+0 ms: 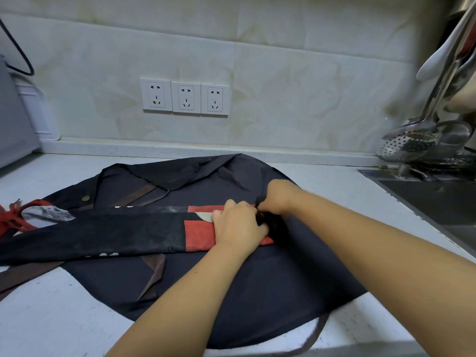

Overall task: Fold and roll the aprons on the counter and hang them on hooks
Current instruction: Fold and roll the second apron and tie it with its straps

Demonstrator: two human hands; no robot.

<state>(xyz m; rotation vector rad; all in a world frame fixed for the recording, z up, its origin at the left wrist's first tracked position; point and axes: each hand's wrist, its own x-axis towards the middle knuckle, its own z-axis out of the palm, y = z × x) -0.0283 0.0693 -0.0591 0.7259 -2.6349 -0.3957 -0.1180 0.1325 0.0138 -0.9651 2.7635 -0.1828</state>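
A black and red patterned apron point(128, 229), folded into a long narrow strip, lies across a dark navy apron point(257, 284) with brown straps that is spread flat on the white counter point(51, 318). Both hands meet at the strip's right end. My left hand point(238, 225) curls over the red patch of the strip and grips its end. My right hand point(277, 195) pinches the same dark end from the far side, where the cloth is bunched into a small roll. Red ties point(10, 219) of the strip trail off at the left edge.
A steel sink point(438, 202) sits at the right. Ladles and a slotted spoon point(409, 143) hang above it. Three wall sockets point(184, 97) are on the tiled backsplash. A grey appliance point(13, 119) stands at the far left.
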